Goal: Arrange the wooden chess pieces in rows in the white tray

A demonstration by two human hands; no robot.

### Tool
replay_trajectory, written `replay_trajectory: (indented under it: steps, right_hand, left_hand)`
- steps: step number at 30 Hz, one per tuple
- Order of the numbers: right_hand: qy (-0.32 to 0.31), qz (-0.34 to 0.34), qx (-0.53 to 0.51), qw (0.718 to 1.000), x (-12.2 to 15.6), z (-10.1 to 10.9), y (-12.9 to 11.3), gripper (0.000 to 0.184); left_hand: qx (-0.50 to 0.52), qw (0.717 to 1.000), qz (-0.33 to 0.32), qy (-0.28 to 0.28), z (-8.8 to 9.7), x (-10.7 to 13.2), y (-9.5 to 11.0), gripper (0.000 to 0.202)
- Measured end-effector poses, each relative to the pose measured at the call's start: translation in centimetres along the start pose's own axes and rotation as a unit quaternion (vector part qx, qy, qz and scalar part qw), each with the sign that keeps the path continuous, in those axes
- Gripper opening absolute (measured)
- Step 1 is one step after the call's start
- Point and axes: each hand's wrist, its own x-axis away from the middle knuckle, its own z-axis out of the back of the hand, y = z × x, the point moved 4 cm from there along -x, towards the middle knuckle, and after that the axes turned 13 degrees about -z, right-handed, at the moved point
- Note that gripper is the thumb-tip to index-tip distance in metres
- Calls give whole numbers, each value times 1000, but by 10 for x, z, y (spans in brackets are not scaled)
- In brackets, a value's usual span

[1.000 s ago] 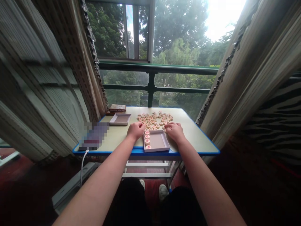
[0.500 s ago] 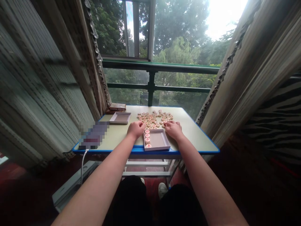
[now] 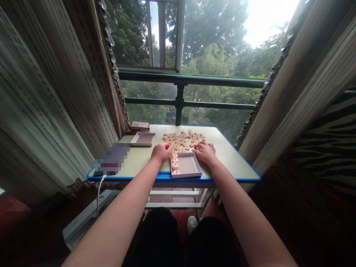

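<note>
Round wooden Chinese chess pieces (image 3: 180, 141) lie in a loose spread over the table's middle. Just before them, at the near edge, sits a shallow open box (image 3: 191, 175) with a column of red-marked pieces (image 3: 175, 165) along its left side. My left hand (image 3: 161, 152) rests by the box's far left corner, fingers pinched together; whatever is between them is hidden. By the far right corner, my right hand (image 3: 205, 152) has its fingers curled down at the edge of the spread, closed on a chess piece mostly covered by the fingertips.
A second shallow box (image 3: 142, 144) stands at the table's left, with small stacked boxes or books (image 3: 139, 126) behind it. A blurred-out device (image 3: 112, 159) with a white cable (image 3: 99, 191) lies at the left edge. Curtains (image 3: 280, 104) flank the table (image 3: 236, 163).
My right fingers have shifted slightly left, over the piece beside them. The left hand stays almost where it was. The view has tilted a little.
</note>
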Motion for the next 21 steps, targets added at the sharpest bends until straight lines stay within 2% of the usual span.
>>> replay_trajectory:
  steps: [4, 12, 16, 21]
  right_hand:
    - [26, 15, -27, 999, 2, 3, -2, 23]
    - [72, 93, -147, 982, 10, 10, -3, 21]
    - [84, 75, -137, 984, 7, 9, 1, 23]
    - [53, 31, -100, 993, 6, 7, 4, 21]
  left_hand:
    - [-10, 1000, 4, 2, 0, -1, 0, 25]
    - [0, 1000, 11, -1, -1, -1, -2, 24]
    - [2, 1000, 14, -6, 0, -1, -2, 24]
    - [-1, 1000, 14, -6, -1, -2, -2, 24]
